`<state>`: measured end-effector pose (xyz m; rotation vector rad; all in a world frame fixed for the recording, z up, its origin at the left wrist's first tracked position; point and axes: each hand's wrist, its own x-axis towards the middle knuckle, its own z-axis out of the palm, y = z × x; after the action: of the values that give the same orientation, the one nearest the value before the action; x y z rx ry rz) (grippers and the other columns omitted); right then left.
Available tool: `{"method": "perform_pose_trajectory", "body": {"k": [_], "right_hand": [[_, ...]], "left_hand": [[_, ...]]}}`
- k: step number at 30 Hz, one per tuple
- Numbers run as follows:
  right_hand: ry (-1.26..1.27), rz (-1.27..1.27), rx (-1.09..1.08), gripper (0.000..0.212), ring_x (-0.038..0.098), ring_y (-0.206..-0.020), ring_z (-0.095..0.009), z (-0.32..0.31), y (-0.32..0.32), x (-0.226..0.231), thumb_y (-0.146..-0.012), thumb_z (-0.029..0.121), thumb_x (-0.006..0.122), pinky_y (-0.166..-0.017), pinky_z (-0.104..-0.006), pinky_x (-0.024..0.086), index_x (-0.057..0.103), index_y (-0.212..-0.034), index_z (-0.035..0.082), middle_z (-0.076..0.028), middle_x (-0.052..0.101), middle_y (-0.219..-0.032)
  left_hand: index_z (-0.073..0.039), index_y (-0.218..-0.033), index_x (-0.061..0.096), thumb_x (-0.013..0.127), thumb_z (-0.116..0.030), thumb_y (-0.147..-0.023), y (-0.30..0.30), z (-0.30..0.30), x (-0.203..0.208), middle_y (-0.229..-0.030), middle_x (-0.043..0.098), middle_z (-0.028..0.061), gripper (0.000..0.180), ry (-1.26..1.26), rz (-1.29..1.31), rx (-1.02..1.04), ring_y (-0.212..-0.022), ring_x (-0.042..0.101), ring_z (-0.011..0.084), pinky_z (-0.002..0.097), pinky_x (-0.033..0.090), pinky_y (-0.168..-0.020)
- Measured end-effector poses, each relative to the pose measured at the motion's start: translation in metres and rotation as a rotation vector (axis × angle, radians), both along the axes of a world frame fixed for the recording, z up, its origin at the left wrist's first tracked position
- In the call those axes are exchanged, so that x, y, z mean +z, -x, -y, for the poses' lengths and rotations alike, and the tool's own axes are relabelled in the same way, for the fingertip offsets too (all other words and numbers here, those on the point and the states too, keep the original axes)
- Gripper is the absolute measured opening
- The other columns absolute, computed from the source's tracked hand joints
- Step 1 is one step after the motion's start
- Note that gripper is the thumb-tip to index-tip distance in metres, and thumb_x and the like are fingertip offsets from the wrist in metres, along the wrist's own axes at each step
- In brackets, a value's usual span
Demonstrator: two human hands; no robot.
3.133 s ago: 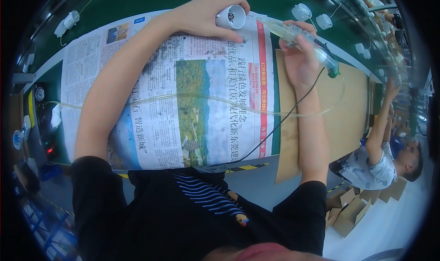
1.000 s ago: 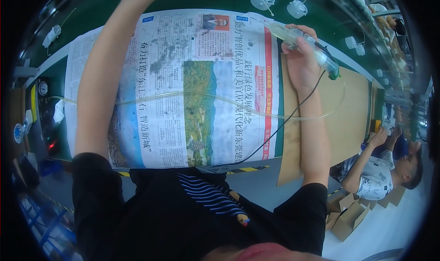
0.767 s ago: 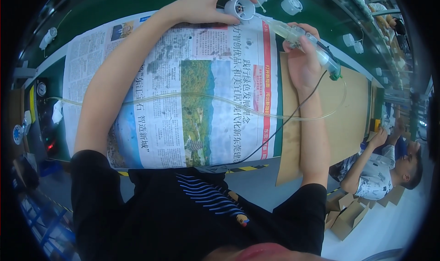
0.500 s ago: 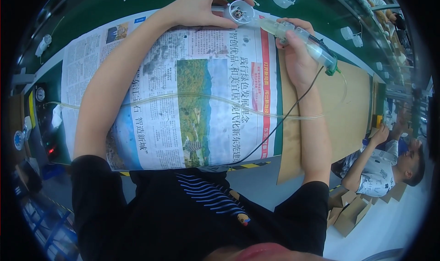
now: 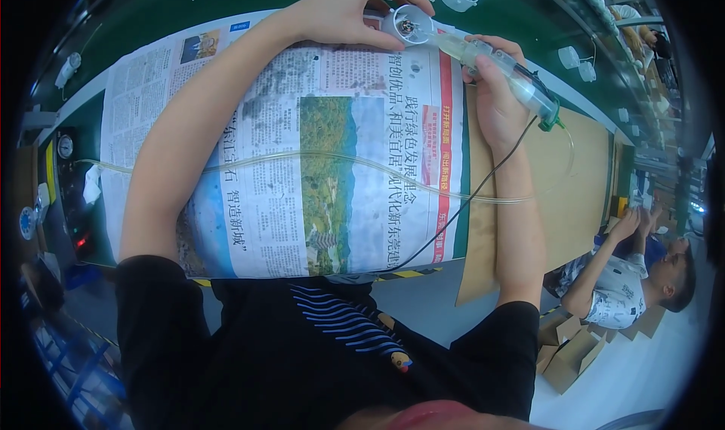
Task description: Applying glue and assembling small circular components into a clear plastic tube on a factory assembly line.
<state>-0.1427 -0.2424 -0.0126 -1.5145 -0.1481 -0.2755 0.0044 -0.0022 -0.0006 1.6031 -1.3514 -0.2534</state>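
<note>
Dark characters fill the newspaper, pale ones its red strip. The left hand, arched in from the left, grasps the cup at the newspaper's far edge between thumb and fingers; the right hand, stretched ahead, is wrapped round the syringe, tip toward the cup's mouth

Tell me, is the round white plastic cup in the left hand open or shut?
Open: no lid covers the round white plastic cup, and dark parts show inside.
</note>
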Motion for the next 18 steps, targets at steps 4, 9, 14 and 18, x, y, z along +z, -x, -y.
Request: {"method": "perform_pose_trajectory", "body": {"k": [4,9,14,18], "right_hand": [[-0.006,0.008,0.009,0.027,0.058,-0.1,-0.016,-0.0001,0.0004,0.0001,-0.095,0.011,0.063,-0.084,-0.0288,0.048,0.055,-0.12,0.006,-0.013,0.062,-0.121],[0.006,0.004,-0.014,0.027,0.058,-0.1,-0.016,-0.0011,0.0008,0.0005,-0.094,0.01,0.064,-0.084,-0.0289,0.048,0.055,-0.119,0.005,-0.012,0.062,-0.12],[0.034,0.01,-0.038,0.028,0.059,-0.097,-0.016,-0.0034,0.0018,0.0028,-0.093,0.01,0.066,-0.084,-0.0288,0.049,0.056,-0.119,0.005,-0.012,0.062,-0.119],[0.095,0.026,-0.068,0.029,0.06,-0.095,-0.016,-0.0051,0.0027,0.0053,-0.092,0.01,0.067,-0.082,-0.0286,0.049,0.056,-0.118,0.005,-0.013,0.063,-0.119]], "left_hand": [[-0.002,-0.123,0.063,0.082,-0.014,-0.077,0.0004,-0.0002,-0.0001,-0.115,0.067,0.0094,0.051,0.019,0.004,-0.008,-0.102,0.064,0.017,0.0305,0.051,-0.09],[-0.002,-0.122,0.063,0.082,-0.014,-0.077,0.0009,0.0001,0.0005,-0.114,0.067,0.0096,0.05,0.016,0.038,0.004,-0.101,0.064,0.0173,0.0303,0.051,-0.089],[-0.001,-0.12,0.063,0.082,-0.014,-0.076,-0.0001,0.0001,0.0017,-0.111,0.066,0.0094,0.049,0.016,0.07,0.002,-0.099,0.064,0.0175,0.0299,0.051,-0.087],[-0.001,-0.119,0.063,0.081,-0.015,-0.076,0.001,0.0008,-0.0003,-0.109,0.066,0.0105,0.048,0.05,0.074,0.018,-0.098,0.064,0.0197,0.0314,0.051,-0.086]]}}
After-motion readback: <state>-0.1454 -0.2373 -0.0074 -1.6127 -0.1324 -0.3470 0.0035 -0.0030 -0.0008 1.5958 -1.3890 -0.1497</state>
